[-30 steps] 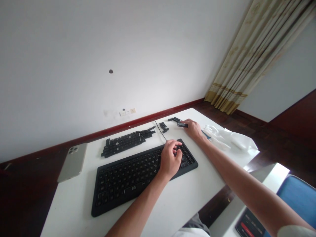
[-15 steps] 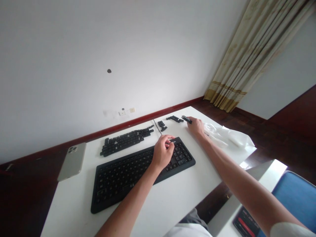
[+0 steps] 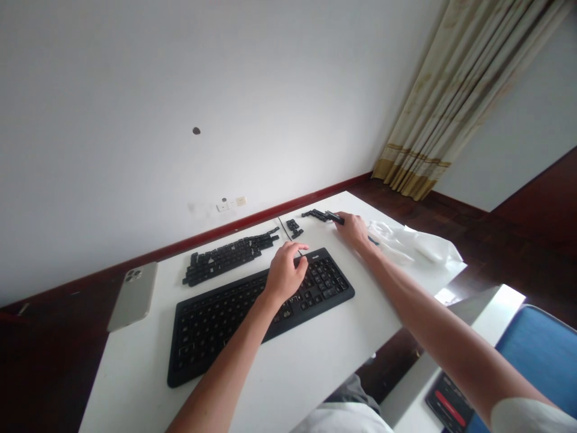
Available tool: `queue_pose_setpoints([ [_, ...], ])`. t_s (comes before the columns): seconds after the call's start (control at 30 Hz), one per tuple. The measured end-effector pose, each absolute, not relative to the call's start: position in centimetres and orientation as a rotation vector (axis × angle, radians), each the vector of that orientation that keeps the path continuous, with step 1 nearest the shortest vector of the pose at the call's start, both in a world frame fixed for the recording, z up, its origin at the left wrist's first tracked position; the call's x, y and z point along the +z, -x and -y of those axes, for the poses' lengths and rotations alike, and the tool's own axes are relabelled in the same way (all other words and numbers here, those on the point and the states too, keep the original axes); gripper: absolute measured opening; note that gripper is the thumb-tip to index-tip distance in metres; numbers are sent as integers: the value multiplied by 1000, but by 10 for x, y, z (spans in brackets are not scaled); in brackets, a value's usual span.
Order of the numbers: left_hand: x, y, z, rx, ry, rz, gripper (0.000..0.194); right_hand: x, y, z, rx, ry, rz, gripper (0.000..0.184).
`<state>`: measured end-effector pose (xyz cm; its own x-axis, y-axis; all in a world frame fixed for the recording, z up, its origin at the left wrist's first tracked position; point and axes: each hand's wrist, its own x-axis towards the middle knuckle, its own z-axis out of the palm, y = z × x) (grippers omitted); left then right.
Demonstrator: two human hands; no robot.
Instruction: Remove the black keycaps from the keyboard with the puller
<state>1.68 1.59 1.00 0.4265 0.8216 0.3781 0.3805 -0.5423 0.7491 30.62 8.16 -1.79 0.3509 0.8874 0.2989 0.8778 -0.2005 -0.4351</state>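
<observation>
A black keyboard [image 3: 311, 294] lies slantwise on the white table, with keycaps on its right end and many bare key positions elsewhere. Over its upper right part is my left hand [image 3: 285, 270], thumb and forefinger apart and no object visible between them. My right hand [image 3: 354, 228] is closed around a slim black tool [image 3: 334, 218] with a shiny metal tip; its exact kind is unclear. That tip reaches the small row of loose black keycaps [image 3: 318, 214] at the far edge. More keycaps [image 3: 294, 228] sit left of it, and a large block of keycaps [image 3: 232, 255] lies behind the keyboard.
A phone [image 3: 134, 297] lies face down at the table's left edge. Crumpled white plastic [image 3: 419, 243] covers the right corner, partly beside my right forearm. A thin cable [image 3: 285, 228] runs behind the keyboard. Below right are a blue seat [image 3: 541, 355] and a dark device [image 3: 448, 403].
My left hand has shifted left along the keyboard, its fingers a little more extended. The right hand has moved slightly left, bringing the tool's tip to the far keycaps.
</observation>
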Motion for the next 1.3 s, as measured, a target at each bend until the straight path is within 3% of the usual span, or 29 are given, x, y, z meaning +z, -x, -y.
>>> queue_pose_setpoints([
  [0.13, 13, -9, -13, 933, -2208, -1026, 24, -12, -306, -78, 66, 1936, 1449, 30],
  [0.23, 13, -7, -3, 889, -2281, -1058, 28, -6, -301, -76, 291, 1797, 1320, 47],
  [0.33, 14, -13, 13, 873, -2404, -1065, 42, 1, -287, -70, 637, 1500, 1166, 49],
  [0.53, 8, -24, 34, 797, -2516, -1111, 82, 21, -245, -39, 1226, 883, 859, 34],
  [0.6, 4, -24, 35, 777, -2523, -1138, 86, 25, -233, -26, 1356, 784, 765, 40],
  [0.77, -1, -24, 36, 760, -2551, -1134, 78, 22, -216, -7, 1521, 751, 633, 63],
  [1.3, -6, -26, 28, 830, -2417, -1052, 69, 13, -202, -1, 1515, 897, 647, 71],
])
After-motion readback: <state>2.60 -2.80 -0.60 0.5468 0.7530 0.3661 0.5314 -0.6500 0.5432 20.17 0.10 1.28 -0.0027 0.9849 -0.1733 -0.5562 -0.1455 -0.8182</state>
